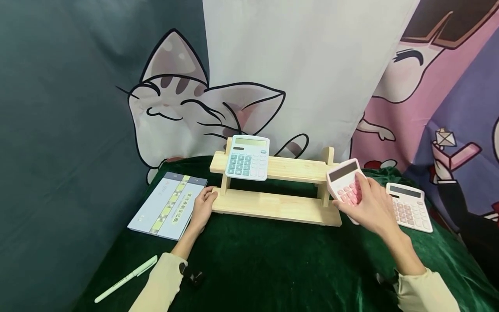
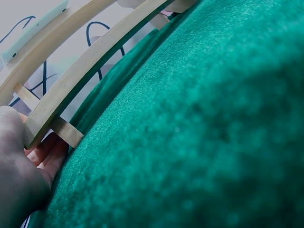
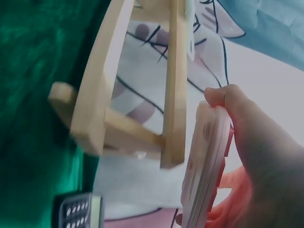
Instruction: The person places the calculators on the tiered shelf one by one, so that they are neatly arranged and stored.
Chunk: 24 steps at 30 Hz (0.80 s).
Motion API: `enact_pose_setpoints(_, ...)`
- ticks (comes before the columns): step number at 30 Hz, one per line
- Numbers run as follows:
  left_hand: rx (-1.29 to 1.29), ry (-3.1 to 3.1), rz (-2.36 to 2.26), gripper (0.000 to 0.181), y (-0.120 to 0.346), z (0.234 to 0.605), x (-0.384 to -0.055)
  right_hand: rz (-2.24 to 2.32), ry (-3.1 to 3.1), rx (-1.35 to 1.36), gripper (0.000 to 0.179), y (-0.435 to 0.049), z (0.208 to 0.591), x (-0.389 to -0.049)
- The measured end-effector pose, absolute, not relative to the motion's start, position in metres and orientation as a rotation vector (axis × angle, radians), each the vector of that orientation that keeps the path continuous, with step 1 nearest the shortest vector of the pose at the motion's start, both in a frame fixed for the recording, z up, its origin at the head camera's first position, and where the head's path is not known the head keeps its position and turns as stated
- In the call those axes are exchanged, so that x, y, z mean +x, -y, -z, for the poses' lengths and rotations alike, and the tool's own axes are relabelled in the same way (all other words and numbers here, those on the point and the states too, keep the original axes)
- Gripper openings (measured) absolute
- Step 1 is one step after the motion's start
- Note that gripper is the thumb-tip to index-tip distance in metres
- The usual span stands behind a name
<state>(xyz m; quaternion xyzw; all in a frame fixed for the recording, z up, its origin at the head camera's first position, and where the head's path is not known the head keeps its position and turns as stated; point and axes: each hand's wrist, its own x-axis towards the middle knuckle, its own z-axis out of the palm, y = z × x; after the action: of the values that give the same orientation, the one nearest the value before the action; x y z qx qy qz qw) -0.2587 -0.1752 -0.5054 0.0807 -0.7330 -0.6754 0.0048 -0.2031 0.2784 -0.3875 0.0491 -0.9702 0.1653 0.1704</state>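
A two-tier wooden stand (image 1: 277,203) sits on the green cloth. My left hand (image 1: 203,207) grips the left end of its lower board, thumb on top and fingers underneath in the left wrist view. A white calculator with blue keys (image 1: 247,158) leans on the upper board's left part. In my right hand (image 1: 372,206) is a pink calculator (image 1: 343,173), held by its edges between thumb and fingers. It is tilted in front of the stand's right end, and the hand covers part of its keys. The right wrist view shows this pink calculator (image 3: 202,161) edge-on beside the boards.
Right of my right hand lies a white calculator with pink keys (image 1: 411,208). A light blue notebook (image 1: 167,206) is left of the stand, with a pale green pen (image 1: 126,279) nearer me. A dark calculator (image 3: 78,211) shows low in the right wrist view. Behind hangs a cartoon-cat curtain (image 1: 312,65).
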Motion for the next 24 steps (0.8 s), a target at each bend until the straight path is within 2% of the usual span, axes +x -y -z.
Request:
enact_pose_setpoints(7, 0.218, 2.331, 2.104, 0.045, 0.164, 0.474, -0.245, -0.478, 2.811, 0.145, 0.103, -0.254, 0.382, -0.219)
enact_pose_setpoints(12, 0.215, 2.335, 2.090, 0.045, 0.162, 0.467, -0.243, -0.473, 2.854, 0.149, 0.103, -0.233, 0.376, -0.233)
enact_pose_setpoints(24, 0.250, 2.297, 2.108, 0.046, 0.176, 0.507, -0.264, -0.525, 2.956, 0.046, 0.111, -0.194, 0.369, -0.251)
